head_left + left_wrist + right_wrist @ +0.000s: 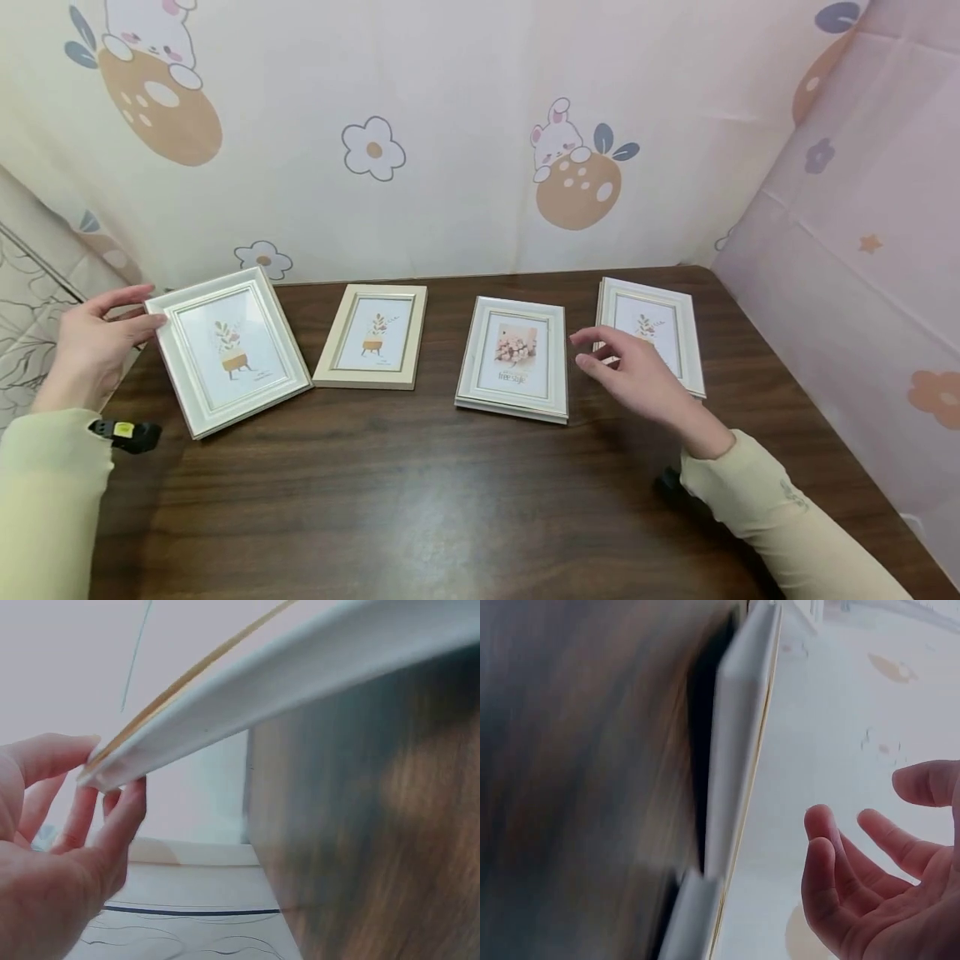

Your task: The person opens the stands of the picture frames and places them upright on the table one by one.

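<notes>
At the far left of the head view, my left hand pinches the left edge of a large white picture frame with a potted-plant print. In the left wrist view, that frame's edge is raised off the table, held between thumb and fingers. My right hand hovers with loosely bent fingers, holding nothing. It is between a white picture frame with a flower photo and another white picture frame, which it partly hides. The right wrist view shows the hand's fingers apart from the frame edges.
A cream picture frame with a plant print lies right of the large one, close to its corner. All the frames are toward the back of the brown wooden table. Cloth with rabbit and flower prints hangs behind and at the right.
</notes>
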